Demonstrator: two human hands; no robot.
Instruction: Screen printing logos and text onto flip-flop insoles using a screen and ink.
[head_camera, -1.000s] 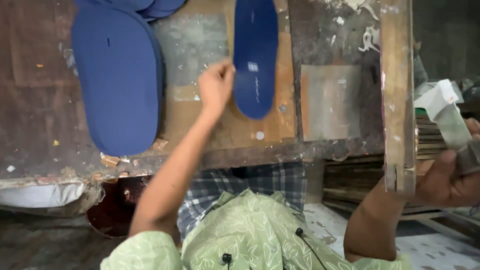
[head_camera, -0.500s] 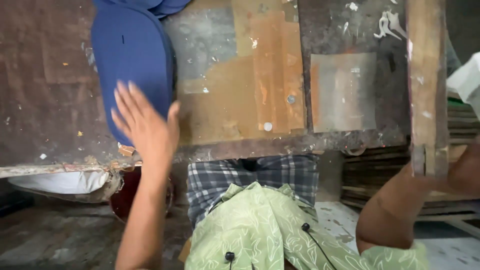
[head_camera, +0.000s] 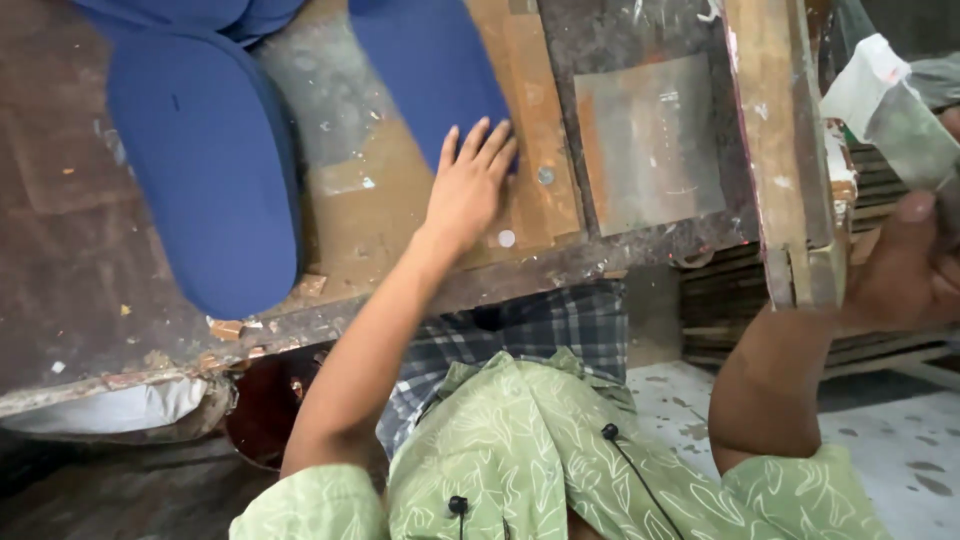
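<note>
The left hand (head_camera: 468, 190) lies flat and open, fingertips on the lower end of a blue sole (head_camera: 425, 70) on the worn workbench (head_camera: 60, 260), while the right hand (head_camera: 905, 270) grips a pale folded packet (head_camera: 885, 100) beyond the bench's wooden rail (head_camera: 785, 150).

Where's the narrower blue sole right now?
In the head view, the narrower blue sole lies at top centre on the worn workbench, right of the wide blue sole; the left hand rests flat on its lower end.
</note>
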